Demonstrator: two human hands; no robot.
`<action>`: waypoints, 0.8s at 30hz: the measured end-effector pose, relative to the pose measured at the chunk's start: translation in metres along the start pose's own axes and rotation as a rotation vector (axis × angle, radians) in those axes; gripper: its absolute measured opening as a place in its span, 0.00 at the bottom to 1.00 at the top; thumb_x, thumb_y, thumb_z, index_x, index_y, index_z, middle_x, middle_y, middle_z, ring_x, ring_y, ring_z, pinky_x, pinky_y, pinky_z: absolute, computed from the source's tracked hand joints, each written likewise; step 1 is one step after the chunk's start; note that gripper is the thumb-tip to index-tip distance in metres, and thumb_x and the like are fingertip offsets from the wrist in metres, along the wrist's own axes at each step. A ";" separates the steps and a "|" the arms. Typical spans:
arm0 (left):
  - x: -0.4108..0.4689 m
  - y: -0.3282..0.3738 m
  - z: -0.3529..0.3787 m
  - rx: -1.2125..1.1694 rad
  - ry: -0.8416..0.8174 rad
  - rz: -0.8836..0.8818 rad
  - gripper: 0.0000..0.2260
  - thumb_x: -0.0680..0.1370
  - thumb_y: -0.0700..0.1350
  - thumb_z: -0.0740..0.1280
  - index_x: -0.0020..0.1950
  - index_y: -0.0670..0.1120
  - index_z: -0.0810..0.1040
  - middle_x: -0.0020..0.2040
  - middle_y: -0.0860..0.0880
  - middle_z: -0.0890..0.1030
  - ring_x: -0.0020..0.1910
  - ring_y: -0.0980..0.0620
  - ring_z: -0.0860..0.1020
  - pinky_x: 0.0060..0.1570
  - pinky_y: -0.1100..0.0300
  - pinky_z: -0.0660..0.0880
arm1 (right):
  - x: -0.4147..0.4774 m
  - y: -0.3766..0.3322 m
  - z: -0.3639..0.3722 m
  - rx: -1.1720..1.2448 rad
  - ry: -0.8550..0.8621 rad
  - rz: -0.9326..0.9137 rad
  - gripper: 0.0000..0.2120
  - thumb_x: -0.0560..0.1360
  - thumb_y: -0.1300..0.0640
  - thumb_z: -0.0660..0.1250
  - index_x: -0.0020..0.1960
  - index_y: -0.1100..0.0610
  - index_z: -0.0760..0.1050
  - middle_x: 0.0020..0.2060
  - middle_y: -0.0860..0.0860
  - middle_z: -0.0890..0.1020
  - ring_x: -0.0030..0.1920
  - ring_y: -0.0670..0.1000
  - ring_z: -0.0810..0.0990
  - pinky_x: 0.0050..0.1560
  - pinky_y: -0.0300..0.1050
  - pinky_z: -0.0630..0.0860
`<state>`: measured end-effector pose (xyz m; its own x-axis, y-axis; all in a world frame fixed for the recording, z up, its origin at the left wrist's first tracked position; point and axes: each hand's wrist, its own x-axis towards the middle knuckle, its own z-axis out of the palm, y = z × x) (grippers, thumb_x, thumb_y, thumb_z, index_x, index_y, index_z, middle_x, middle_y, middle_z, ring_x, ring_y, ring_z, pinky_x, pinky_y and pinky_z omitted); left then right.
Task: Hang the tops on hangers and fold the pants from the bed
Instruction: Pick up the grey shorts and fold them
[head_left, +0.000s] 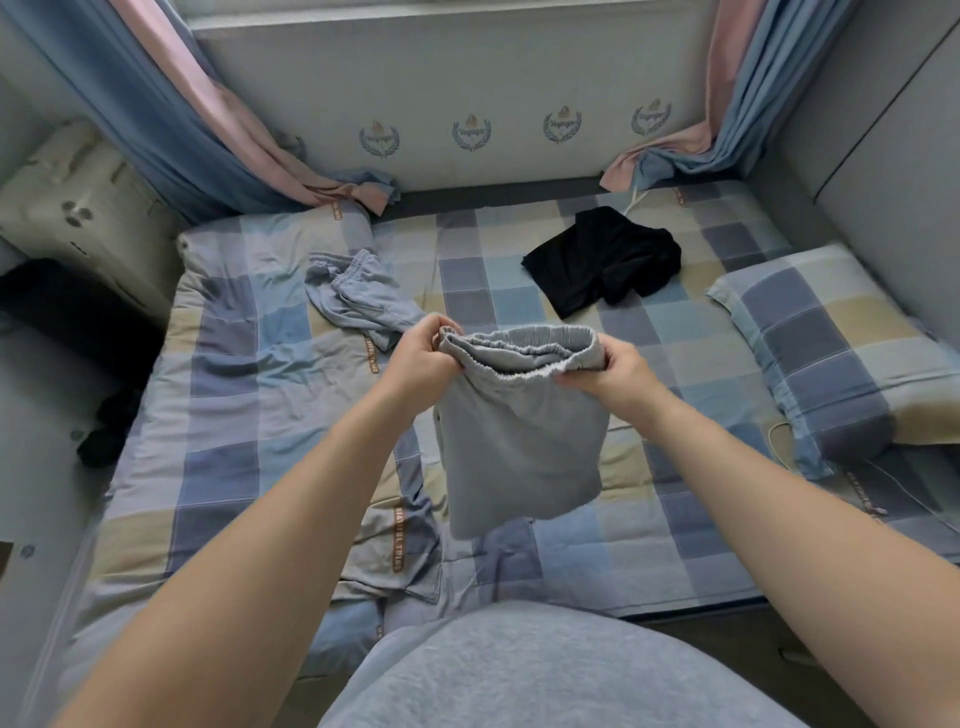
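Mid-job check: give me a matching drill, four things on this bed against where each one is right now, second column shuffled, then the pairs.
1. grey elastic-waist pants
2. black crumpled garment
3. pale blue crumpled garment
4. checked pillow

A. at the right edge of the bed
B. lying left of centre, just beyond the hands
C. gripped at the waistband by left hand and right hand
D. lying toward the far side, right of centre

Pairs: 1-C, 2-D, 3-B, 4-A

home bedroom | checked-sheet bed | pillow | curtains by wall
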<state>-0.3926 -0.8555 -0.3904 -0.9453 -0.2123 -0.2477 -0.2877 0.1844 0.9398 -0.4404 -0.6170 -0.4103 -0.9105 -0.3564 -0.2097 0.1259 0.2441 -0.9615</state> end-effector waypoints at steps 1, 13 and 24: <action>0.005 0.002 -0.001 0.011 0.000 0.024 0.17 0.69 0.25 0.59 0.42 0.47 0.74 0.37 0.47 0.74 0.36 0.52 0.71 0.36 0.62 0.68 | 0.005 -0.005 -0.002 -0.009 0.024 -0.028 0.18 0.72 0.71 0.74 0.61 0.63 0.78 0.55 0.58 0.84 0.53 0.50 0.81 0.58 0.47 0.78; 0.007 -0.062 0.013 0.168 -0.054 0.055 0.14 0.70 0.35 0.70 0.44 0.55 0.78 0.42 0.51 0.82 0.43 0.53 0.78 0.50 0.52 0.78 | -0.018 0.042 0.004 -0.391 0.131 0.028 0.14 0.70 0.62 0.77 0.45 0.48 0.74 0.37 0.44 0.79 0.42 0.50 0.77 0.45 0.47 0.72; -0.084 -0.305 0.071 0.385 -0.261 -0.585 0.11 0.74 0.34 0.68 0.42 0.50 0.74 0.39 0.49 0.78 0.39 0.50 0.74 0.32 0.64 0.71 | -0.114 0.264 0.089 -0.615 -0.101 0.573 0.09 0.73 0.60 0.71 0.48 0.50 0.73 0.45 0.47 0.80 0.53 0.57 0.78 0.58 0.52 0.66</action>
<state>-0.2367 -0.8261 -0.6730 -0.6133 -0.1526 -0.7749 -0.7429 0.4445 0.5004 -0.2682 -0.5919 -0.6559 -0.7278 -0.1000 -0.6785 0.2937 0.8486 -0.4401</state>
